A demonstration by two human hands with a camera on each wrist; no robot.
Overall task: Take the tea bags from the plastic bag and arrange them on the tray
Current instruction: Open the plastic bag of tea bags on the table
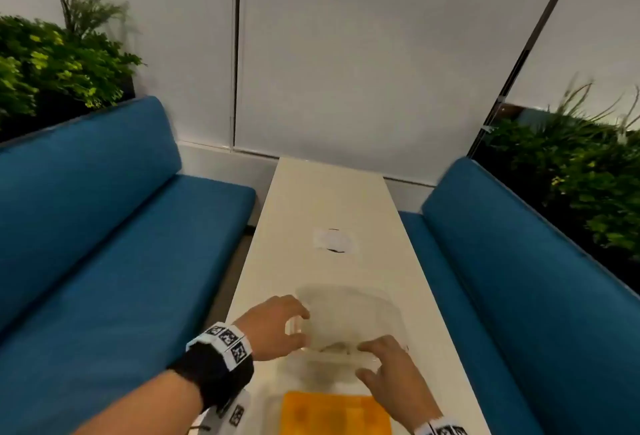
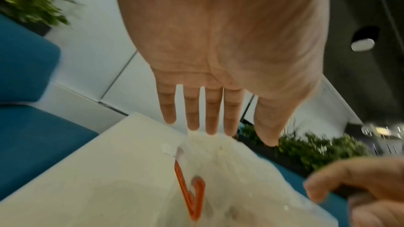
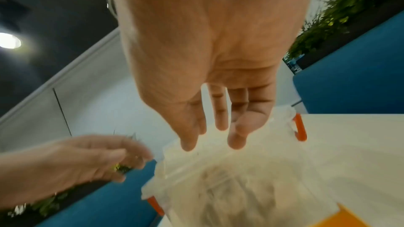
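Note:
A clear plastic bag (image 1: 349,313) lies on the white table (image 1: 329,199), with dim brownish tea bags (image 1: 337,348) showing through it. An orange tray (image 1: 332,414) sits just in front of the bag, at the near edge. My left hand (image 1: 298,327) hovers at the bag's left edge with fingers straight and spread in the left wrist view (image 2: 231,135). My right hand (image 1: 367,358) hangs over the bag's near right corner, fingers loosely extended (image 3: 212,144) and holding nothing. Orange strips (image 3: 299,127) run along the bag's edges. Whether either hand touches the bag is unclear.
Blue sofas (image 1: 114,226) flank the narrow table on both sides, with green plants (image 1: 52,63) behind them. A white patch (image 1: 334,240) lies mid-table beyond the bag. A white wall closes the table's far end.

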